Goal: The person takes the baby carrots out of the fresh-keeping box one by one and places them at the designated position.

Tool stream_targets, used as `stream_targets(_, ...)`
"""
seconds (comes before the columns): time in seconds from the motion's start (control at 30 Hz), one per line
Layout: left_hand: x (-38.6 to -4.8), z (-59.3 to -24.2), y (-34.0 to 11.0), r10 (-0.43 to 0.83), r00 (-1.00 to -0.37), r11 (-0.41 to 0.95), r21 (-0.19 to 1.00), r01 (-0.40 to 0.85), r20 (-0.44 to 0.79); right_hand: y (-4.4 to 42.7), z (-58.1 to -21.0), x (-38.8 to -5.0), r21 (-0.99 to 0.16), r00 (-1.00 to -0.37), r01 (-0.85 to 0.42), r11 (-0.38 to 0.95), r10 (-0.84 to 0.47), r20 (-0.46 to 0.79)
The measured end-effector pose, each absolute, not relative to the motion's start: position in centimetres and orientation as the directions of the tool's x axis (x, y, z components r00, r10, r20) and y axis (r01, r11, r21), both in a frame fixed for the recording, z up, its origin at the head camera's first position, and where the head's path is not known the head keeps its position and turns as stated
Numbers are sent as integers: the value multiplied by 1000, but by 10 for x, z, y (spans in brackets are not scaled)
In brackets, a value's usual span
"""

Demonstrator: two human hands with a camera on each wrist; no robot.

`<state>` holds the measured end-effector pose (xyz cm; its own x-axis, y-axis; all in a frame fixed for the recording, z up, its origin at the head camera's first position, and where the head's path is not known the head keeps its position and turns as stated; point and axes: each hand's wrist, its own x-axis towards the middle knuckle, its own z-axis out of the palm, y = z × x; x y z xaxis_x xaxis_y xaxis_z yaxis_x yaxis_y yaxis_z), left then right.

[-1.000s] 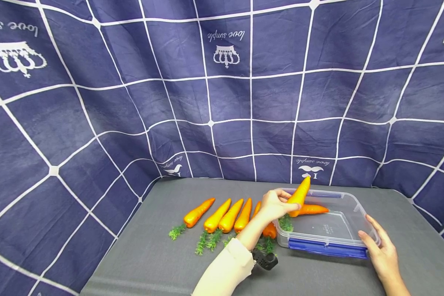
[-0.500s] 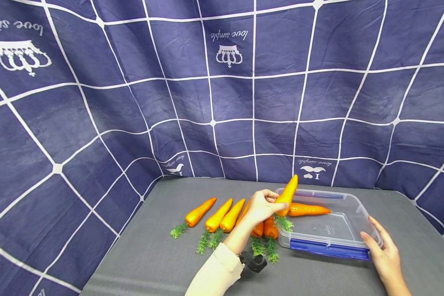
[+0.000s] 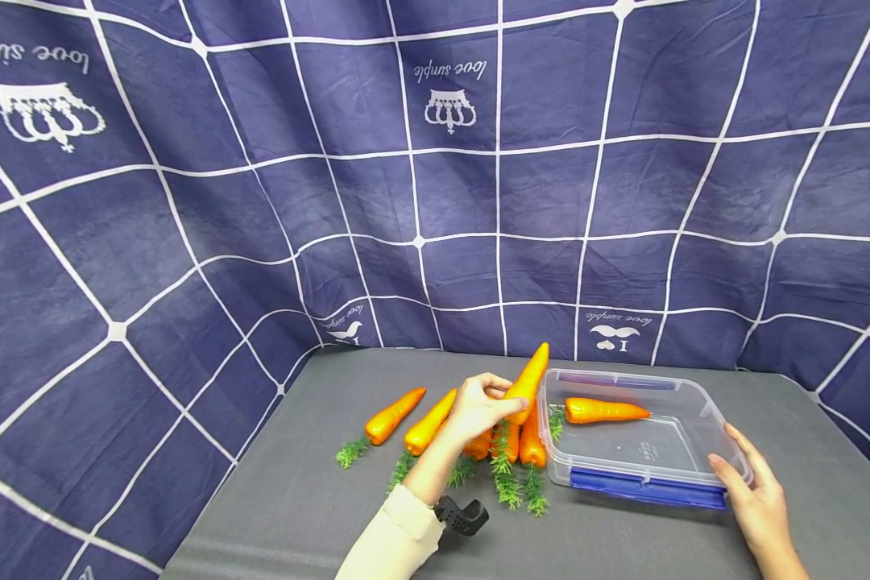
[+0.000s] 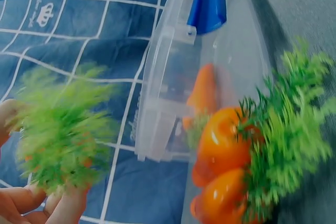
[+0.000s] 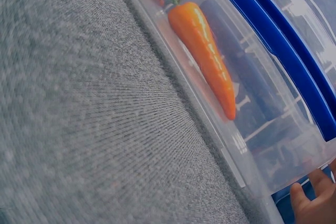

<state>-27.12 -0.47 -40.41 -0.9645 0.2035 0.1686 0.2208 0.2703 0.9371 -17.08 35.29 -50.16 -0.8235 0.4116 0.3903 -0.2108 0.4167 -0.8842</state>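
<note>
In the head view my left hand (image 3: 478, 411) pinches an orange carrot (image 3: 531, 377) near its thick end, tip pointing up. It is held above other carrots, just left of a clear plastic box (image 3: 667, 463). The held carrot's green leaves (image 4: 65, 129) blur in the left wrist view and cover part of the fingers. One carrot (image 3: 605, 411) lies inside the box, its leaves toward the left wall. At the box's right end, my right hand (image 3: 757, 499) grips the rim between thumb and fingers; its fingertips (image 5: 299, 198) also show in the right wrist view.
Several carrots lie on the grey table (image 3: 275, 499), left of the box; the leftmost carrot (image 3: 394, 417) lies apart. Two carrots (image 4: 226, 135) sit against the box's left side. Blue latches (image 3: 645, 487) line the box. A blue checked cloth (image 3: 449, 201) hangs behind.
My left hand has moved left with its carrot, from over the box to above the carrots beside it. My right hand has stayed on the box's right end.
</note>
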Motion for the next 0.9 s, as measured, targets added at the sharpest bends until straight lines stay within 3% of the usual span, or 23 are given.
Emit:
stream_targets(0.3, -274, -409, -33, 209, -956, 275, 926, 260, 207, 354, -502, -167, -888, -825, -188, 420, 423, 374)
stream_targets(0.67, -272, -421, -76, 165, -971, 306, 927, 218, 174, 355, -504, -169, -885, -827, -196, 423, 413, 381)
stream_targets(0.9, -273, -424, -100, 136, -973, 385, 895, 224, 185, 354, -502, -170, -879, -822, -215, 425, 407, 398)
